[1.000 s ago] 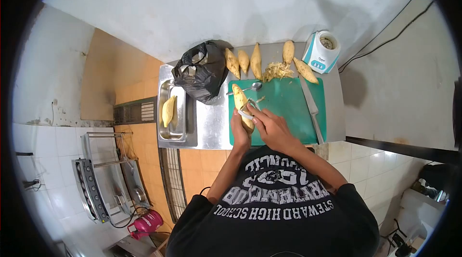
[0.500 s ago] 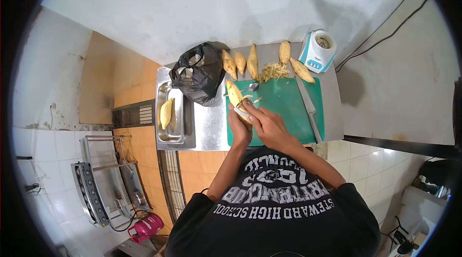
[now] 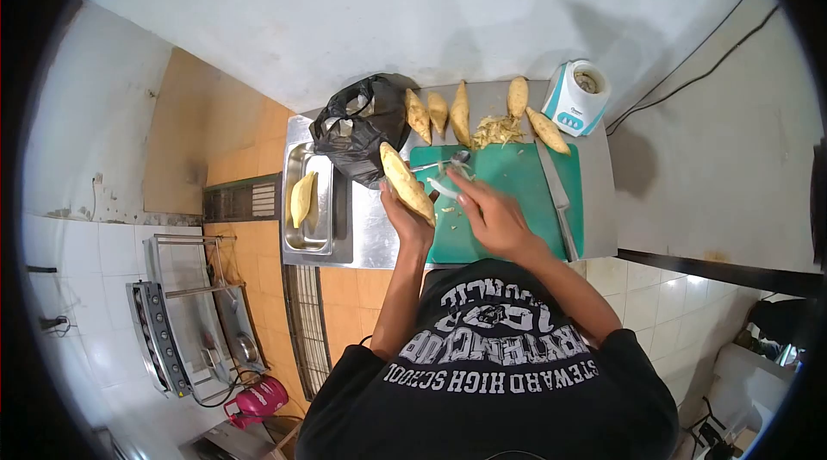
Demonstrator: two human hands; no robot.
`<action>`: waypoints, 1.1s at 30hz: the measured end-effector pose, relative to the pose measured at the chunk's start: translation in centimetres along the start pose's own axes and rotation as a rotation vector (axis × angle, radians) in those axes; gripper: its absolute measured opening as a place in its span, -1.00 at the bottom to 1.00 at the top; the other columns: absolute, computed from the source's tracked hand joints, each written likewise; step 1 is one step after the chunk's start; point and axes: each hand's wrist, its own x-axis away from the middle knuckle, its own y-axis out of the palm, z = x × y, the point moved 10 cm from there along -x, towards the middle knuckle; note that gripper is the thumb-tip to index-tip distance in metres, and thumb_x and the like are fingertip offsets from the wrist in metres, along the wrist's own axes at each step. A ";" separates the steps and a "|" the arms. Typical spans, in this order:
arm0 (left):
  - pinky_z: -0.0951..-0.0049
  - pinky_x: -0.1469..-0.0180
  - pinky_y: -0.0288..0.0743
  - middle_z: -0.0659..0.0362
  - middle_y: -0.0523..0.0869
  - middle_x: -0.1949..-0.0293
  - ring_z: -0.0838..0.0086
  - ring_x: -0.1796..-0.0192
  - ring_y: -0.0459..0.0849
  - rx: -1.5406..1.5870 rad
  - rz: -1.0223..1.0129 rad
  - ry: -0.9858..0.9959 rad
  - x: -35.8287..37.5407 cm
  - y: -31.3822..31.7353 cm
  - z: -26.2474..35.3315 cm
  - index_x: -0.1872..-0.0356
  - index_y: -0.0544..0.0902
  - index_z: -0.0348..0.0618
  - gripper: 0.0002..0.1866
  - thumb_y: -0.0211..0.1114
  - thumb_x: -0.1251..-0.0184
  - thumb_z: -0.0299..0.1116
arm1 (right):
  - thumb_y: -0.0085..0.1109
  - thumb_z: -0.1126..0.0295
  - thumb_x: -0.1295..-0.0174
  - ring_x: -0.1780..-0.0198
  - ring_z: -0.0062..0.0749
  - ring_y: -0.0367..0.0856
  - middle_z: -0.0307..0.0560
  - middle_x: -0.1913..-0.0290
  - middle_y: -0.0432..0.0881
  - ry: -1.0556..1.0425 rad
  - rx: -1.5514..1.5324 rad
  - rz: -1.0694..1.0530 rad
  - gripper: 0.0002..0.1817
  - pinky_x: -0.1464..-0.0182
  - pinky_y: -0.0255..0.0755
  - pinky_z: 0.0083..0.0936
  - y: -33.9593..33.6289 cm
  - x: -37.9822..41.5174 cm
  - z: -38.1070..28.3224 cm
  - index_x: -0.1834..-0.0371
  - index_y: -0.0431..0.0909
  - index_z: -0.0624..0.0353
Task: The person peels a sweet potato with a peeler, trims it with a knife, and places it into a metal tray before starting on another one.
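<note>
My left hand [image 3: 409,219] is wrapped round the lower part of a sweet potato [image 3: 402,177], which tilts up and left beyond the cutting board's left edge. Its visible side looks pale yellow and largely peeled. Over the green cutting board [image 3: 508,193], my right hand [image 3: 500,223] grips a peeler with a white handle [image 3: 443,188], its blade end blurred. The peeler is apart from the sweet potato. A spoon [image 3: 461,156] lies at the board's upper left, and small peel scraps are scattered beneath my right hand.
A large knife [image 3: 553,184] lies along the board's right side. Behind are several unpeeled sweet potatoes [image 3: 460,113], a peel heap [image 3: 500,130] and a white-and-blue blender base [image 3: 575,98]. Left stand a black plastic bag [image 3: 362,120] and a metal tray [image 3: 323,245] holding a peeled sweet potato [image 3: 301,199].
The sweet potato in my left hand has moved left and up, off the board. My right hand with the peeler has drawn away from it to the right.
</note>
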 end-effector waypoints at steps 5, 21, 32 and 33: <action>0.21 -0.12 0.59 0.13 0.57 -0.14 0.41 -0.13 0.60 -0.159 -0.124 0.113 1.0 2.2 -1.1 -0.40 0.38 -0.11 -0.41 -0.22 -0.72 0.14 | 0.03 0.35 -0.53 0.06 0.20 0.65 0.23 -0.02 0.67 -0.025 -0.022 -0.058 -0.52 0.00 0.52 -0.07 0.9 -4.6 -1.1 -0.49 0.45 0.04; 0.26 -0.01 0.67 0.08 0.64 -0.01 0.28 0.03 0.73 -0.123 -0.014 0.047 -0.3 -0.9 -1.6 -0.29 0.44 -0.19 -0.36 -0.15 -0.69 0.22 | 0.01 0.26 -0.55 0.27 0.08 0.63 0.06 0.26 0.60 0.028 0.114 -0.216 -0.53 0.22 0.51 -0.07 3.5 2.5 -0.9 -0.49 0.48 -0.06; -0.06 -0.32 0.46 0.16 0.63 0.02 0.38 -0.06 0.58 0.179 0.144 0.115 -2.6 -2.6 2.1 -0.21 0.51 -0.11 -0.42 -0.12 -0.68 0.21 | 0.05 0.28 -0.53 0.24 0.07 0.64 0.06 0.26 0.62 0.072 0.154 -0.346 -0.52 0.16 0.51 -0.08 3.3 4.4 0.6 -0.50 0.47 -0.11; -0.06 -0.32 0.46 0.16 0.63 0.02 0.38 -0.06 0.58 0.180 0.152 0.114 -2.5 -2.8 2.2 -0.21 0.51 -0.11 -0.42 -0.12 -0.68 0.21 | 0.02 0.25 -0.54 0.24 0.11 0.65 0.08 0.26 0.62 0.059 0.105 -0.274 -0.53 0.17 0.53 -0.04 2.2 3.7 0.0 -0.49 0.48 -0.12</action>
